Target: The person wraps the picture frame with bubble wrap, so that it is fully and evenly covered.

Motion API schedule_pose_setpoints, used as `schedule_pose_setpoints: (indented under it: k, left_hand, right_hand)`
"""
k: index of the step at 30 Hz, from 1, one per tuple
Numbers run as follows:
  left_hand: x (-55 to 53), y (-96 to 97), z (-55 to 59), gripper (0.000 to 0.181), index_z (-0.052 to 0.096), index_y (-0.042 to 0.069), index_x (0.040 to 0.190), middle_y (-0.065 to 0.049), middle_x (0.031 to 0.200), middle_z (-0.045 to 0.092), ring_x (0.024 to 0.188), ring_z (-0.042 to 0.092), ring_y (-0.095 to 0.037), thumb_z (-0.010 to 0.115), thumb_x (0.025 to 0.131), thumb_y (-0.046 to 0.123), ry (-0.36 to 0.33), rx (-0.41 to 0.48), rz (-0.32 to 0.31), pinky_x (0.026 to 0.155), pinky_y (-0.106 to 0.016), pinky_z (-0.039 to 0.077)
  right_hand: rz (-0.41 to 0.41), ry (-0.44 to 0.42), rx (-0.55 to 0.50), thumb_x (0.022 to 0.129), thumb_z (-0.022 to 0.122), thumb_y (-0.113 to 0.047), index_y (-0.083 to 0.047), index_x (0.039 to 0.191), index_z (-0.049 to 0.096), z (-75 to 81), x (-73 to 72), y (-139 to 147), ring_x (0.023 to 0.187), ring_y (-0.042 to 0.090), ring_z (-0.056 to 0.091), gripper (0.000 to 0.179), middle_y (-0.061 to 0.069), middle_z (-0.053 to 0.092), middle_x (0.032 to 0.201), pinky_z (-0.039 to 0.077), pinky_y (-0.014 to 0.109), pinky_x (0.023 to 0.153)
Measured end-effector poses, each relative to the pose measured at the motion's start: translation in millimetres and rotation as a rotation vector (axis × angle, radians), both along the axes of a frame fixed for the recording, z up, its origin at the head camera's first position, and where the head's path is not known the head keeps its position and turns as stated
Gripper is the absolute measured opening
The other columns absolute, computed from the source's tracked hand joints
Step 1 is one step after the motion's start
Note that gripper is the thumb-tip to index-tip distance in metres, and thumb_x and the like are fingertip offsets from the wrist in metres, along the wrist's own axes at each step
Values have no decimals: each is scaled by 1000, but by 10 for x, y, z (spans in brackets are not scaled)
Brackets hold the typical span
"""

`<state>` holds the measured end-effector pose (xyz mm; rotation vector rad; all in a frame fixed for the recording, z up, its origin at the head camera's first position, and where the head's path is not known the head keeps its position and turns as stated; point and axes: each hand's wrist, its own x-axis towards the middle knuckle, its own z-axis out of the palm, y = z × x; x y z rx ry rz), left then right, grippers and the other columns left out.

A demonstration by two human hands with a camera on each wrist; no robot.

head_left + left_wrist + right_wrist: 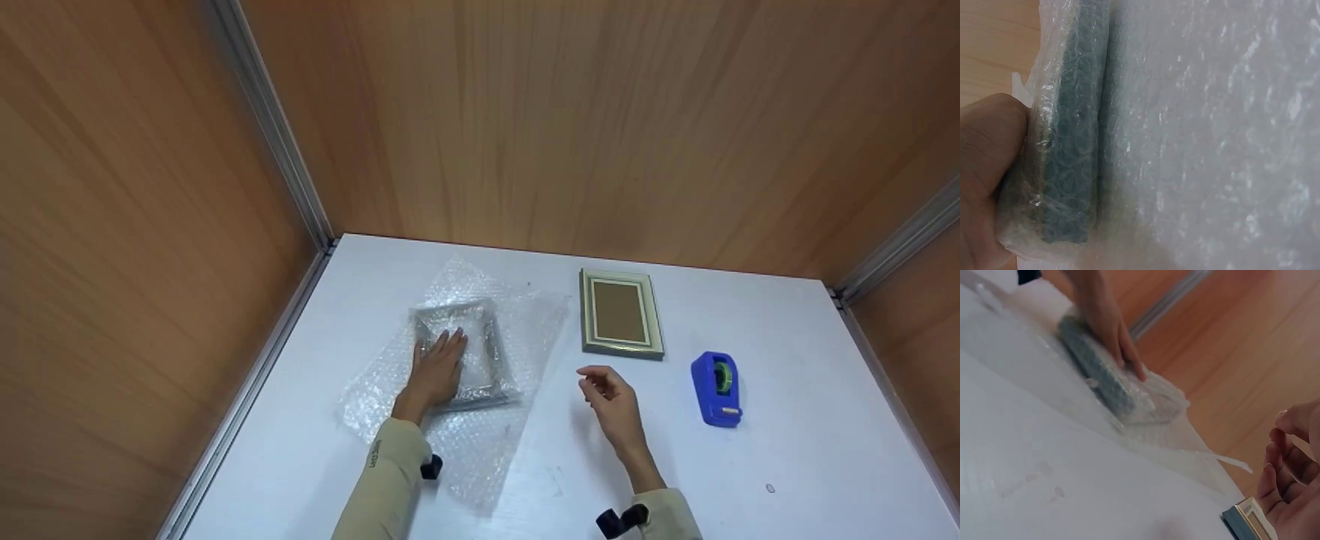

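A picture frame (489,352) lies on the table under a layer of bubble wrap (480,461). My left hand (437,371) rests on top of it with straight fingers, pressing the wrap over the frame's middle. In the left wrist view the frame's greenish side (1072,169) shows through the bubbles, beside my thumb (991,146). My right hand (616,409) hovers over the table to the right of the wrap, fingers loosely bent. Nothing shows between those fingers (1275,481) in the right wrist view.
A second picture frame (619,311), pale green with a brown panel, lies behind my right hand. Farther right stands a blue tape dispenser (709,390) with a green roll. A small clear scrap (770,488) is near the front right. Wooden walls (525,127) bound the table.
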<state>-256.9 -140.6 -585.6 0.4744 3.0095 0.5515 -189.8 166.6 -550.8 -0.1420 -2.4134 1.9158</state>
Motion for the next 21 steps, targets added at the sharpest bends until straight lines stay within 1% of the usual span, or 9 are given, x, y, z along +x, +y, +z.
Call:
schedule_pose_setpoints:
  k: [3,7,14,21]
  left_hand:
    - [-8,1,-10,48,35,9,148,-6,156,30,145,24,-30,40,101,19,-3,-2,3,115,-62,8]
    - [-9,2,-18,48,35,9,148,-5,156,30,145,24,-30,40,100,19,3,-3,5,116,-62,7]
    - [12,-5,-10,49,34,10,148,-5,157,30,145,24,-29,39,101,19,5,-14,0,115,-62,7]
    - [9,1,-9,48,35,11,148,-4,156,31,145,25,-29,40,100,18,4,2,10,116,-62,6]
  right_hand:
    - [33,-5,3,93,61,-8,-6,109,66,101,0,-100,76,16,52,17,9,57,91,47,21,63]
    - [60,18,23,92,60,-4,-4,108,65,242,10,-230,74,14,52,17,9,57,87,47,19,62]
    - [88,45,42,90,61,-2,-2,105,67,267,-60,-385,71,14,53,15,11,60,85,46,18,61]
    - [158,77,68,90,62,-2,0,105,66,232,-129,-521,70,14,54,16,14,61,85,44,19,59]
